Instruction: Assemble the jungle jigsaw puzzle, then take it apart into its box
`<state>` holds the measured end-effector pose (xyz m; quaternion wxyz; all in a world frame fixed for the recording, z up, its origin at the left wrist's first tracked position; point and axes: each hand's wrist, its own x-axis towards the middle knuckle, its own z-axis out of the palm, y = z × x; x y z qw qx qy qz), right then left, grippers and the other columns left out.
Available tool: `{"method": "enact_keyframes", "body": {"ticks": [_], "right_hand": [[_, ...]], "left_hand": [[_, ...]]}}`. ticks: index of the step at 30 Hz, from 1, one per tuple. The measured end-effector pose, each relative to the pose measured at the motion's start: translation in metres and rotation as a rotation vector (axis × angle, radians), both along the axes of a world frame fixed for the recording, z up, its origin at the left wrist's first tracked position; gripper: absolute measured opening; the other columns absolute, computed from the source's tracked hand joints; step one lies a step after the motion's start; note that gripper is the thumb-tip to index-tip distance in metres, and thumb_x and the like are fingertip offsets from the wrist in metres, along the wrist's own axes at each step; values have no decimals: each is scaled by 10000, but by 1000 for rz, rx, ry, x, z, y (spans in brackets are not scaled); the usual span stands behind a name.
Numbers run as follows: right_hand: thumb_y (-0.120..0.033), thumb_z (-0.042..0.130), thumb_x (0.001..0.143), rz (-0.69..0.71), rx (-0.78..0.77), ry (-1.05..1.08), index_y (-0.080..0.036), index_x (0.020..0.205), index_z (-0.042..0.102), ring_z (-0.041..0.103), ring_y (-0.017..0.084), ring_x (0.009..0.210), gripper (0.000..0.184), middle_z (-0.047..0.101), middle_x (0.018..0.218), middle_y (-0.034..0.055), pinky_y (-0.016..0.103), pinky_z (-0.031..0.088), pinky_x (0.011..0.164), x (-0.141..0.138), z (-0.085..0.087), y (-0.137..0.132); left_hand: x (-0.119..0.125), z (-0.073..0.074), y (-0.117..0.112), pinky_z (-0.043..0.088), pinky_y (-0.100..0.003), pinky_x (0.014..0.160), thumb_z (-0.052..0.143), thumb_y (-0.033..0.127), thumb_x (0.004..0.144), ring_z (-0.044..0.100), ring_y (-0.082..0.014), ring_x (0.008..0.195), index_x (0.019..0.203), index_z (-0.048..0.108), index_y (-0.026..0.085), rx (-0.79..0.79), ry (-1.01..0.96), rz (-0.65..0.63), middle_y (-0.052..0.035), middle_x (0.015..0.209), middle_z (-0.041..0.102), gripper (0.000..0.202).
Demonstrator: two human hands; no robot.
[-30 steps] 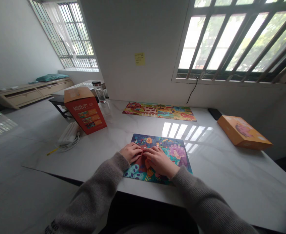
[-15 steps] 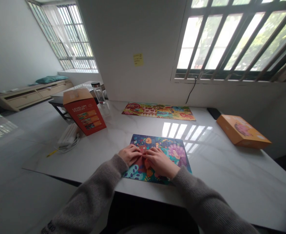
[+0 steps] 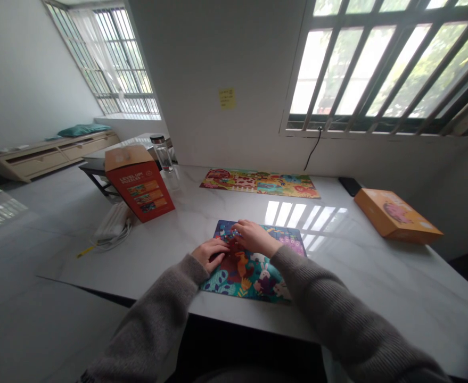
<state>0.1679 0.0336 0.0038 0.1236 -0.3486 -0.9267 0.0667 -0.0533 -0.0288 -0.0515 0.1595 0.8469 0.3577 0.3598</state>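
- Blue jigsaw (image 3: 254,270): where is it?
- Flat on the worktop (image 3: 361,287), close to the near edge, right in front of the person. Left hand (image 3: 211,254) rests on its left part. Right hand (image 3: 255,237) reaches across to the far-left part; right sleeve (image 3: 321,287) hides some of the right side.
- Finger state?
- Left: fingers loosely bent, thumb well apart from them, no grip that I can see. Right: fingers curled down towards the picture, tips too small to read. Can't tell if they pinch a piece.
- Which step?
- My read: seating or flattening pieces, left steadying, right doing the work. Probably late on: the uncovered area reads as one nearly continuous picture. Can't rule out gaps under the hands.
- What does the next move call for?
- Judgement call: light, straight-down fingertip pressure along the seams, left palm keeping the sheet from sliding. Push sideways and neighbouring pieces could pop up. Worth uncovering the far-left part to check the joints.
- Anything else nearby?
- Long jigsaw (image 3: 257,184) beyond it, by the wall (image 3: 226,138). Red box (image 3: 145,186) upright on the left, orange box (image 3: 397,214) lying on the right. All apart from both hands.
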Motion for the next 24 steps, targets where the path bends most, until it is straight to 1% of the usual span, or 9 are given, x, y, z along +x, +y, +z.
{"method": "enact_keyframes", "body": {"ticks": [3, 6, 8, 11, 14, 17, 21, 24], "right_hand": [[-275, 604, 939, -69, 4, -59, -142, 1199, 603, 609, 245, 1038, 292, 629, 1105, 141, 328, 460, 882, -11, -2, 16], [-304, 618, 934, -84, -12, -55, -148, 1181, 602, 615, 244, 1023, 293, 622, 1106, 138, 323, 463, 860, -18, -6, 23], [-304, 642, 918, -84, -22, -44, -139, 1143, 610, 614, 244, 1008, 282, 622, 1088, 135, 324, 463, 855, -20, -8, 26], [-303, 691, 877, -80, -26, -24, -125, 1115, 601, 600, 239, 1003, 310, 612, 1087, 128, 323, 464, 857, -21, -12, 30], [-290, 712, 851, -70, -22, 6, -116, 1174, 561, 569, 237, 1045, 396, 580, 1140, 127, 327, 460, 883, -20, -14, 34], [-277, 706, 855, -55, -56, 30, -117, 1205, 551, 547, 240, 1061, 415, 551, 1156, 134, 352, 450, 912, -20, -17, 38], [-277, 734, 835, -39, -87, 36, -126, 1085, 598, 531, 241, 1029, 322, 551, 1088, 117, 368, 446, 914, -20, -19, 42], [-245, 732, 829, -24, -90, 59, -130, 1108, 578, 509, 236, 1055, 339, 545, 1109, 109, 363, 433, 937, -21, -20, 42]], "left_hand": [[-1, -5, 3, 535, -406, 989, 524, 217, 909, 653, -218, 1054, 948, 741, 181, 8, -3, 11, -103, 1080, 720, 223], [-1, -9, 4, 542, -397, 972, 528, 229, 905, 663, -215, 1024, 913, 740, 181, 24, 6, 31, -102, 1064, 722, 217], [0, -6, 3, 534, -395, 981, 531, 224, 907, 661, -214, 1029, 920, 737, 180, 20, 18, 34, -103, 1069, 718, 211], [1, 1, 0, 520, -397, 1004, 534, 209, 912, 653, -214, 1051, 935, 732, 181, -3, 40, 28, -102, 1085, 712, 201], [2, 6, -3, 520, -396, 1004, 536, 206, 912, 651, -213, 1052, 933, 733, 184, -16, 45, 31, -98, 1084, 712, 199], [2, 7, -3, 521, -394, 1003, 535, 206, 910, 650, -213, 1053, 933, 736, 185, -17, 35, 32, -97, 1085, 713, 203], [2, 4, -1, 525, -396, 996, 538, 215, 913, 653, -216, 1045, 927, 737, 187, -12, 35, 35, -98, 1087, 711, 202], [1, 5, -2, 524, -396, 996, 538, 212, 915, 649, -216, 1048, 939, 736, 188, -16, 41, 38, -97, 1092, 709, 201]]}}
